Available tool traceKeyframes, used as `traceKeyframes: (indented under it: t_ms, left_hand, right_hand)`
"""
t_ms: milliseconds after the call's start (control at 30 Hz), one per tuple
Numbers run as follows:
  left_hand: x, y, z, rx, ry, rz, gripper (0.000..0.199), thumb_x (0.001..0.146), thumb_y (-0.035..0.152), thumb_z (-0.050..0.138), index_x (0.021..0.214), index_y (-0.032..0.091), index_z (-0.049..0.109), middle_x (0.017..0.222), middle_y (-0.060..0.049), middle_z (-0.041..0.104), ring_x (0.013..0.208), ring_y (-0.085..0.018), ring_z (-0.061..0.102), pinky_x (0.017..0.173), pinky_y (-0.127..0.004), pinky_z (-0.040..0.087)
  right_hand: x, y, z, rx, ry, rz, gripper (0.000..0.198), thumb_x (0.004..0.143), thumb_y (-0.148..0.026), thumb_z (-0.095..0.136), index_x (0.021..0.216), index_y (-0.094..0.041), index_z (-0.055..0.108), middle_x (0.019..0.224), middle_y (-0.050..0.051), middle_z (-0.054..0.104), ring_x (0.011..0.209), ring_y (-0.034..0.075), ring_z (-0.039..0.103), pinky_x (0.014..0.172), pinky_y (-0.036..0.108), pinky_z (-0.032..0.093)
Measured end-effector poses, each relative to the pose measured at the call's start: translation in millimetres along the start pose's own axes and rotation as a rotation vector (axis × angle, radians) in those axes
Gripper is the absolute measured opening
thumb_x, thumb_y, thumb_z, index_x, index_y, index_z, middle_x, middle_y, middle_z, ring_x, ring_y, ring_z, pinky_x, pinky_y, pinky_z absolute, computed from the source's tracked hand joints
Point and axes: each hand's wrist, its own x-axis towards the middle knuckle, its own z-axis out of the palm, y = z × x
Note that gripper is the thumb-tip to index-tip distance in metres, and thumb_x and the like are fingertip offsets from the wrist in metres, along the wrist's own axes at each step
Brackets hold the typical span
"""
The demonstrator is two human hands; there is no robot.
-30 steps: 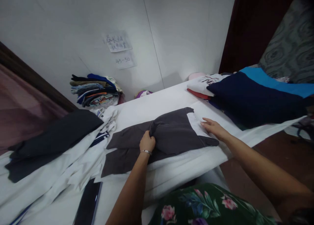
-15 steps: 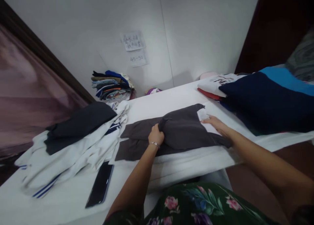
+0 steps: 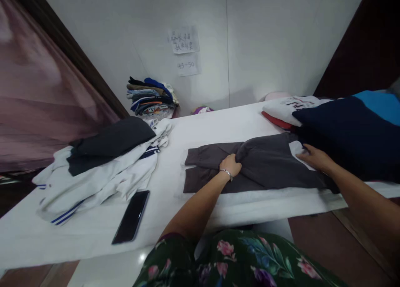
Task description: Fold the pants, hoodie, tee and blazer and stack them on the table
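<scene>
Dark grey trousers [image 3: 271,166] lie flat across the white table, cuffs to the left and waist to the right. My left hand [image 3: 230,166], with a bracelet at its wrist, is closed on a bunched fold of cloth near the middle of the trousers. At the waist end, my right hand [image 3: 315,157] has its fingers and thumb closed at the edge, beside a white patch [image 3: 298,151] whose kind I cannot make out. Thin clear plastic [image 3: 179,182] shows beneath the cuffs.
A white garment with blue stripes [image 3: 93,191] and a folded black garment [image 3: 109,143] lie left, near a phone [image 3: 131,218]. A folded clothes stack [image 3: 151,97] stands behind the table's far edge. Navy clothing [image 3: 346,137] is piled right. Handwritten papers [image 3: 186,41] hang on the wall.
The trousers have slid to the right along the table, with both hands moving along on them. They lie flatter and straighter at the waist. The camera view has also shifted slightly.
</scene>
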Motion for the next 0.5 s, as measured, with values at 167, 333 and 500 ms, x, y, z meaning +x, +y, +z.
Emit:
traceKeyframes:
  t_ms: [167,333,500]
  left_hand:
    - [2,-3,-10,-0.064,-0.051,-0.019,0.027,0.074,0.025,0.054,0.098,0.021,0.063,0.105,-0.008,0.069,0.100,-0.025,0.063,0.081,-0.030,0.046]
    - [12,4,-20,-0.290,-0.064,-0.035,0.045,0.077,0.037,0.059,0.116,0.016,0.060,0.119,-0.012,0.065,0.108,-0.025,0.060,0.087,-0.029,0.044]
    - [39,21,-17,-0.371,0.014,-0.059,0.061,0.079,0.053,0.057,0.122,0.010,0.057,0.125,-0.019,0.059,0.114,-0.029,0.056,0.094,-0.036,0.040]
  right_hand:
    - [9,-47,-1,-0.001,0.066,-0.305,0.062,0.084,-0.045,0.052,0.138,-0.014,0.044,0.145,0.013,0.039,0.135,0.028,0.034,0.111,0.042,0.029]
    - [3,-105,35,0.008,-0.112,-0.569,0.061,0.087,-0.055,0.045,0.137,-0.021,0.047,0.148,0.010,0.036,0.138,0.030,0.027,0.112,0.051,0.025]
    - [-14,-131,69,0.105,-0.356,-0.584,0.054,0.093,-0.050,0.033,0.139,-0.025,0.045,0.144,0.006,0.042,0.137,0.027,0.030,0.111,0.052,0.025]
